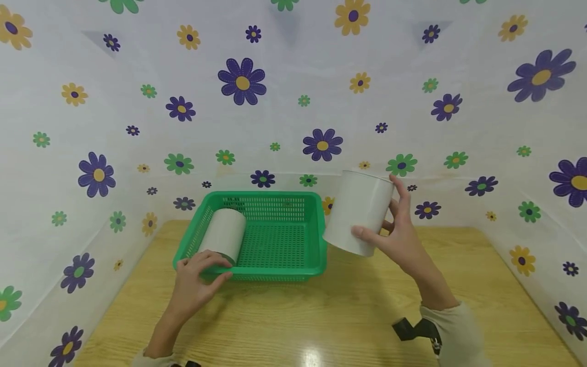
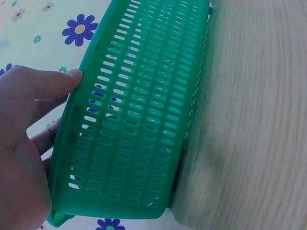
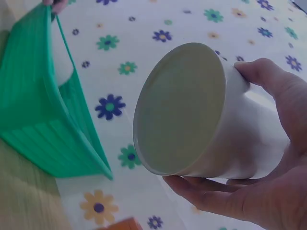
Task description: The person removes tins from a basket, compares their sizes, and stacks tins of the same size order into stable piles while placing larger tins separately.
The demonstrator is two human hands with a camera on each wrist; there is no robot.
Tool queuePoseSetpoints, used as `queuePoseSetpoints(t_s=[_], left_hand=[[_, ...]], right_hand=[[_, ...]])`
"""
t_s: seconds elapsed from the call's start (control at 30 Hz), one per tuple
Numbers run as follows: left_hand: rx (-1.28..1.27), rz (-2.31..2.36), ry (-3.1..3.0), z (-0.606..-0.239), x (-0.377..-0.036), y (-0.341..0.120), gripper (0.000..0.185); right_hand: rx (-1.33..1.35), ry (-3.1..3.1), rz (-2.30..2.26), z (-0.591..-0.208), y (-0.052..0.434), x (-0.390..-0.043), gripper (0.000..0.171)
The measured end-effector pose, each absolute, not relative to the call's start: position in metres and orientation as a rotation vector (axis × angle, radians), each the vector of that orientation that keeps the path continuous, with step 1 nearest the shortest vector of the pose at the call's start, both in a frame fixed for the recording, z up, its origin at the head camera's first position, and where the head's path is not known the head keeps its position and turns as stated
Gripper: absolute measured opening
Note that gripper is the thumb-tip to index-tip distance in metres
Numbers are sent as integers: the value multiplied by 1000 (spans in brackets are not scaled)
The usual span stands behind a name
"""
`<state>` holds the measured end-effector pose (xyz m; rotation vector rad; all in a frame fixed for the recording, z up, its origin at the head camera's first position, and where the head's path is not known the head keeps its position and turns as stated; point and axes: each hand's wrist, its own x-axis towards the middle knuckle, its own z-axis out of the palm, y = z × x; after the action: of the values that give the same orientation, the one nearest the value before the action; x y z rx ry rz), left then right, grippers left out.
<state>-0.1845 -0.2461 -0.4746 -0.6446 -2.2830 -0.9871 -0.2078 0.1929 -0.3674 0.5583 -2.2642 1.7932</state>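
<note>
Right hand (image 3: 283, 184) cropped, fingers (image 3: 206, 194) partly hidden behind a white cylinder (image 3: 240, 122).

Light wood-grain table (image 1: 367, 311): carries all items; white flower-patterned sheet (image 1: 275, 117) behind its rear edge and along both side edges.
Green slotted plastic basket (image 1: 275, 271): on the table, left of centre, toward the rear edge.
White cylinder (image 1: 224, 232): lying in the basket, along its left wall.
Left hand (image 1: 197, 285): at the basket's front rim, near the left corner.
Second white cylinder (image 1: 359, 211): in right hand (image 1: 399, 237), above the table, just right of the basket.
</note>
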Motion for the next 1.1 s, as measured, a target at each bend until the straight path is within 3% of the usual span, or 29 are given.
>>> queuePoseSetpoints(t_s=[0.57,1.1], left_hand=[[-627,-983,-2294,-472,-183,-243,29],[-621,-984,-2307,-472,-183,-243,29]], right_hand=[[190,-2106,1588,-382,285,-189,116],[8,-2175,1478,-425,304,-211,118]])
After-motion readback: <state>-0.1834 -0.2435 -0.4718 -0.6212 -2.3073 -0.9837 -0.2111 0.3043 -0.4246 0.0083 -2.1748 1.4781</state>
